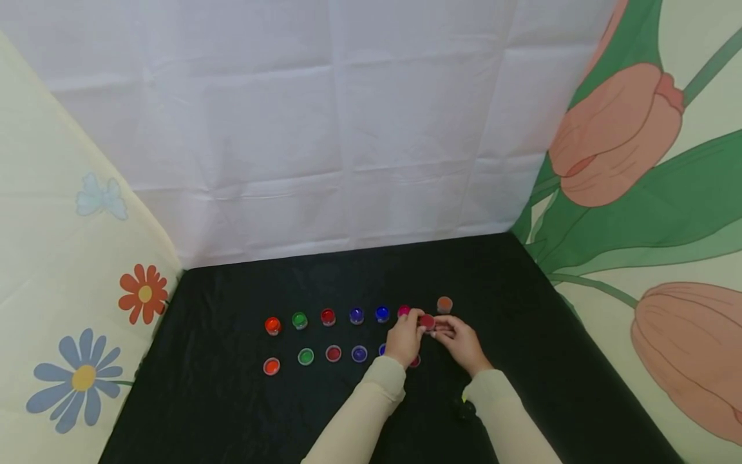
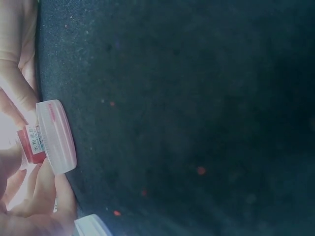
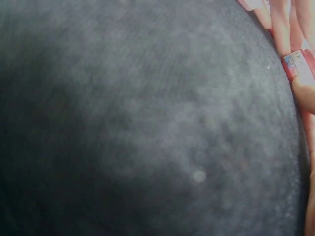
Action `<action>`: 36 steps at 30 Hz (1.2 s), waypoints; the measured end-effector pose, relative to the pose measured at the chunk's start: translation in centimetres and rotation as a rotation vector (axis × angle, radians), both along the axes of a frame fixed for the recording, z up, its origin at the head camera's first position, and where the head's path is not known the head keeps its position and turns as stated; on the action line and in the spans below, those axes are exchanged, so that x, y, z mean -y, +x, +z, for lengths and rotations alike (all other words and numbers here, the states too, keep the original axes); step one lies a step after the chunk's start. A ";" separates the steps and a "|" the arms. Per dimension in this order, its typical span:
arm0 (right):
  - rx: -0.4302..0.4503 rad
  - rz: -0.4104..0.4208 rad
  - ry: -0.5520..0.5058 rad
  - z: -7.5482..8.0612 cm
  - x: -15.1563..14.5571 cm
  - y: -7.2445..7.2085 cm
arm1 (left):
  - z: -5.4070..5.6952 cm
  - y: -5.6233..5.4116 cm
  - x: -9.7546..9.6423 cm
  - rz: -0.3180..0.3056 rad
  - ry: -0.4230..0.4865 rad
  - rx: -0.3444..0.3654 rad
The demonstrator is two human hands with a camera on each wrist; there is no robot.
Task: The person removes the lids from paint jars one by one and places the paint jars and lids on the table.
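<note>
A small paint jar [image 1: 427, 322] of dark red paint is held between the two hands, above the right part of the black-covered table. My left hand [image 1: 404, 338] grips it from the left, and my right hand [image 1: 460, 341] pinches it from the right with thumb and fingers. In the left wrist view the wide translucent lid [image 2: 56, 137] sits on the labelled red body of the jar [image 2: 33, 142], with fingers around both. The right wrist view catches the jar's label [image 3: 294, 63] at its right edge, under a thumb.
Behind the hands runs a row of small paint jars, from orange [image 1: 272, 325] through green [image 1: 299, 320] to pink [image 1: 404, 311]. A brown-orange jar [image 1: 444, 304] stands at its right end. Nearer lies a row of flat coloured lids [image 1: 305, 356], partly covered by the left arm.
</note>
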State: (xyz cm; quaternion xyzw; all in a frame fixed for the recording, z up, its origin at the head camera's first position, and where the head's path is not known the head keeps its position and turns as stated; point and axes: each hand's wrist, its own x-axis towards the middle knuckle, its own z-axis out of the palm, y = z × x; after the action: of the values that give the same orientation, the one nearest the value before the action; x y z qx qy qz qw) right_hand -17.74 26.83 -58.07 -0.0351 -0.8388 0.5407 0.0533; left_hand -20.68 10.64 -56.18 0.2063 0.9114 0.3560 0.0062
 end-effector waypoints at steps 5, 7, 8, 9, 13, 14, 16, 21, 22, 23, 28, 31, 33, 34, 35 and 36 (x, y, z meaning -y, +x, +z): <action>-0.010 -0.005 0.009 0.0 0.0 0.0 | 0.1 0.0 -0.2 0.021 0.021 0.028; -0.012 -0.006 0.013 0.0 0.0 -0.1 | 0.1 -0.1 -0.2 0.025 0.021 0.032; -0.013 -0.007 0.015 0.0 0.0 -0.1 | 0.1 -0.1 -0.3 0.026 0.019 0.024; -0.013 -0.008 0.013 0.0 0.0 -0.1 | 0.0 -0.2 -0.3 0.027 0.018 0.019; -0.008 -0.009 0.014 -0.1 0.0 -0.2 | -0.1 -0.2 -0.3 0.032 0.017 0.006; -0.008 -0.009 0.015 -0.1 0.0 -0.2 | -0.1 -0.2 -0.3 0.032 0.018 0.004; -0.009 -0.010 0.013 -0.1 0.0 -0.2 | -0.2 -0.2 -0.3 0.033 0.018 0.000; -0.015 -0.009 0.006 -0.1 0.1 -0.2 | -0.3 -0.1 -0.3 0.019 0.009 -0.035; -0.014 -0.009 0.005 -0.1 0.1 -0.2 | -0.3 -0.1 -0.3 0.014 0.005 -0.047; -0.014 -0.009 0.003 -0.1 0.1 -0.2 | -0.3 -0.1 -0.3 0.009 0.002 -0.054; -0.012 -0.008 -0.007 -0.2 0.0 -0.2 | -0.4 0.0 -0.1 -0.004 -0.010 -0.072; -0.011 -0.006 -0.008 -0.2 0.0 -0.1 | -0.4 0.0 -0.1 0.002 -0.006 -0.056; -0.011 -0.006 -0.010 -0.2 0.0 -0.2 | -0.4 0.0 -0.1 0.007 0.001 -0.045; -0.011 -0.005 -0.009 -0.2 0.0 -0.2 | -0.4 0.0 -0.2 0.010 0.003 -0.039; -0.011 -0.004 -0.008 -0.2 0.0 -0.2 | -0.4 -0.1 -0.2 0.014 0.006 -0.033; -0.012 -0.004 -0.009 -0.2 0.0 -0.2 | -0.3 -0.1 -0.2 0.017 0.007 -0.030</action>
State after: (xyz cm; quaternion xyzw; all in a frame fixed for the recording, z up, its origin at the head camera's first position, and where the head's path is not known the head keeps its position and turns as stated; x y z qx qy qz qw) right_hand -17.92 26.80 -58.26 -0.0337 -0.8359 0.5446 0.0594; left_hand -20.79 10.85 -56.52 0.2041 0.9119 0.3560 -0.0112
